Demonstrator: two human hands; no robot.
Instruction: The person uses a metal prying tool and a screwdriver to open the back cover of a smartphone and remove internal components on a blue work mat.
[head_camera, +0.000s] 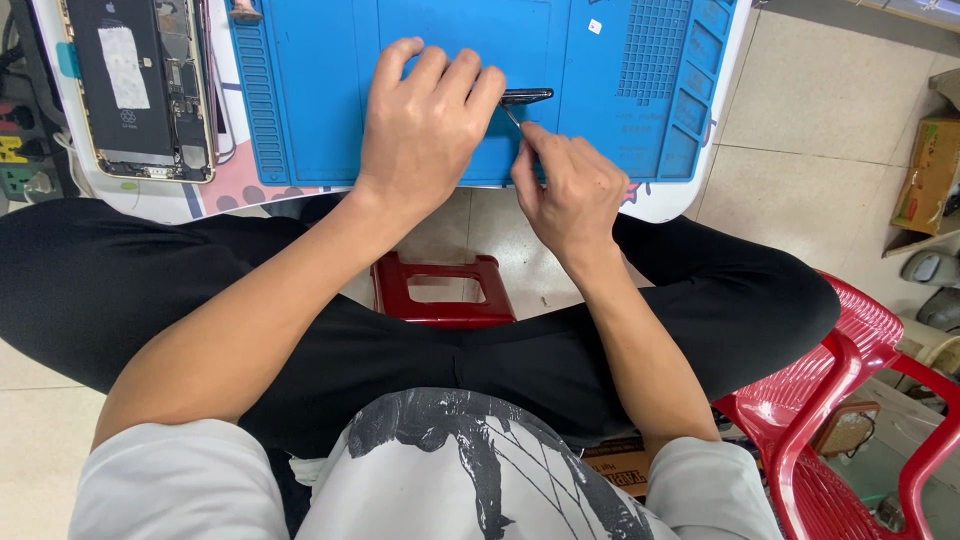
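Right now I am looking down on both hands working at the upper middle of the frame, over a blue work mat (310, 120) that is lying on a white table (670, 200). My left hand (425, 125) is lying palm down, fingers curled over a small dark part (527, 96), of which only the right end is showing past the fingertips; the hand is pressing it onto the mat, so I am reading that grip as closed on the part. My right hand (570, 185) is sitting just below and to the right, fingers pinched around a thin metal tool (513, 117), most likely tweezers, whose tip is pointing up and left and touching or nearly touching the dark part; I cannot tell which.

At the upper left of the frame an opened phone (140, 85) is lying face down with its black battery and circuit board exposed, partly beside the mat. In the lower half, black trousers and a grey printed shirt are filling the view, with a red stool (440, 290) showing between the knees and a red plastic chair (850, 390) at the lower right. A cardboard box (925, 175) is sitting on the tiled floor at the right edge.
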